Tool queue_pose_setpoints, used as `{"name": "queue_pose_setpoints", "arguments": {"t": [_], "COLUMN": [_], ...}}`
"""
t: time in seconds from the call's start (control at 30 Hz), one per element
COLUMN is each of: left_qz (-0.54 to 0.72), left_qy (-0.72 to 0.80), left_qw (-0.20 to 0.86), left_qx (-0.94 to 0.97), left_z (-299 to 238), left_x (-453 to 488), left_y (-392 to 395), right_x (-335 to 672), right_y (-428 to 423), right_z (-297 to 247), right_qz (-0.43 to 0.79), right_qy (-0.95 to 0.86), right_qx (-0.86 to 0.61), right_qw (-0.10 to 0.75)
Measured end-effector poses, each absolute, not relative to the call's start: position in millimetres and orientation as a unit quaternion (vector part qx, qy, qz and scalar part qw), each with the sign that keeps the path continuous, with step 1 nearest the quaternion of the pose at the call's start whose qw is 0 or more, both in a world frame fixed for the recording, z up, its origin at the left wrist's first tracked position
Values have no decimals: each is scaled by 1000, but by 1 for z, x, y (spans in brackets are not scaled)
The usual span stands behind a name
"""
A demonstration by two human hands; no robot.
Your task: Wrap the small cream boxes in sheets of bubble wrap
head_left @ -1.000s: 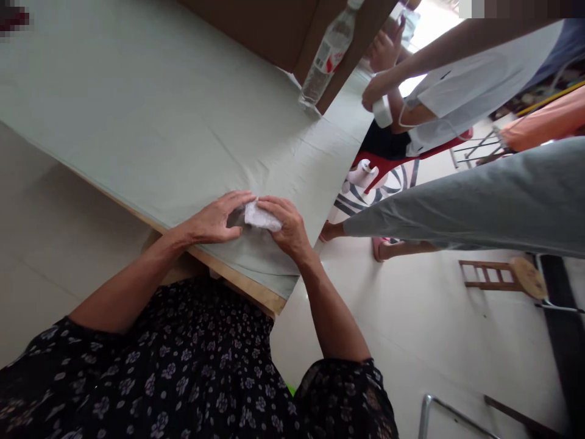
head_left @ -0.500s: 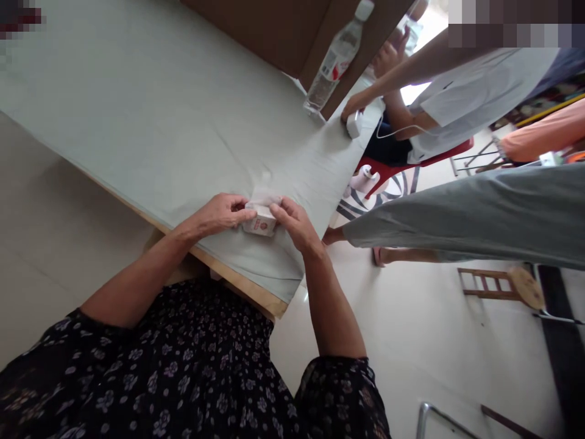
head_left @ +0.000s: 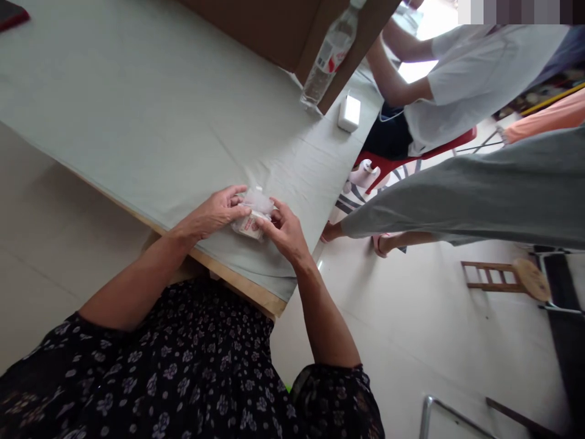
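Observation:
A small white box with red print (head_left: 249,226) lies near the table's front right corner, between my two hands. Thin clear plastic wrap (head_left: 256,201) is bunched up loosely over its far side. From the left, my left hand (head_left: 222,210) grips the wrapped box, thumb along its top and fingers curled at the far edge. On the other side, my right hand (head_left: 284,230) has its thumb on the box's printed face and its fingers bent behind it. The fingers partly cover the box's ends.
A clear plastic bottle (head_left: 329,58) stands beside a large brown box (head_left: 256,27) on the cloth-covered table (head_left: 137,122). Another white box (head_left: 350,114) lies near the right edge. A person in white (head_left: 484,73) sits there; another person's grey trousers (head_left: 457,195) are close by.
The plastic wrap has bunched up looser over the box, and my right hand's fingers have spread somewhat. The seated person's hand has let go of the other white box and drawn back.

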State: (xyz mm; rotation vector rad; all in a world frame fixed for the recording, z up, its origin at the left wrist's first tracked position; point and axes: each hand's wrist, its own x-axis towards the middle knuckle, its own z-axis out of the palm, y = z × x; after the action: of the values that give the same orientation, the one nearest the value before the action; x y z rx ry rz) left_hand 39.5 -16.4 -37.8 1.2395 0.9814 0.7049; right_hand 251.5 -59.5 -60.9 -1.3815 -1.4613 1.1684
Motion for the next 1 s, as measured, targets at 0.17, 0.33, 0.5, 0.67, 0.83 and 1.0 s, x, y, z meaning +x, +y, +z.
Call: {"name": "queue_pose_setpoints", "arguments": {"t": [0.17, 0.33, 0.5, 0.67, 0.83, 1.0], "left_qz": [337, 344, 317, 322, 319, 321], "left_qy": [433, 435, 433, 424, 430, 437], "left_qw": [650, 621, 647, 671, 666, 631], "left_qx": [526, 554, 541, 515, 519, 555], "left_z": [-35, -29, -27, -30, -30, -31], "left_x": [42, 43, 39, 38, 38, 35], "left_y": [-20, -22, -22, -23, -23, -26], "right_x": [256, 248, 240, 246, 247, 236], "right_y": [-53, -52, -62, -56, -27, -13], "right_z": [-60, -62, -65, -59, -57, -60], "right_qz": [411, 444, 461, 464, 499, 515], "right_qy": [-599, -578, -559, -556, -539, -540], "right_qx": [-554, -538, -537, -530, -510, -473], "right_qw": [407, 423, 432, 441, 448, 468]}}
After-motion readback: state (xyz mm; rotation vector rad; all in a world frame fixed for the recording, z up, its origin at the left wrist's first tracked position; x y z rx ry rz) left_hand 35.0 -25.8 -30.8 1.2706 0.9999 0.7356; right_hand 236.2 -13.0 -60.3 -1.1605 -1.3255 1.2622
